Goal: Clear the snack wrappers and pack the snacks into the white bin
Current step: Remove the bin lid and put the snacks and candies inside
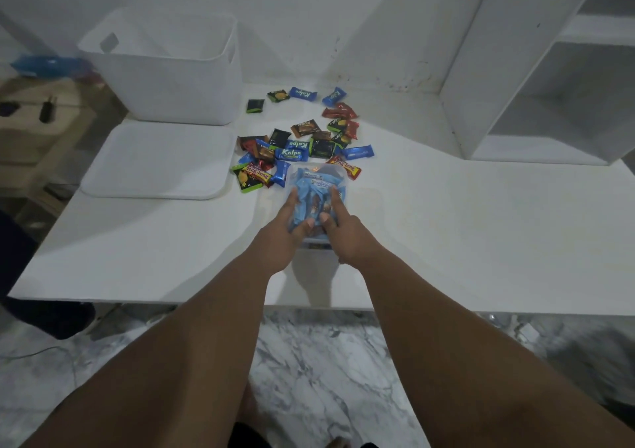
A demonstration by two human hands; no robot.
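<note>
A: What is found around the bag, and is anything in the way?

B: A scatter of wrapped snacks [299, 141] is spread at twelve o'clock of it on the table [446, 224]. A white lid [158, 160] lies at ten o'clock, with the white bin [171, 69] behind it.

A: And the bag itself?

B: A light blue snack bag [316, 193], crinkled, is gripped at both sides: left hand [281, 231] and right hand [347, 234], fingers [292, 200] pressed against the plastic.
</note>
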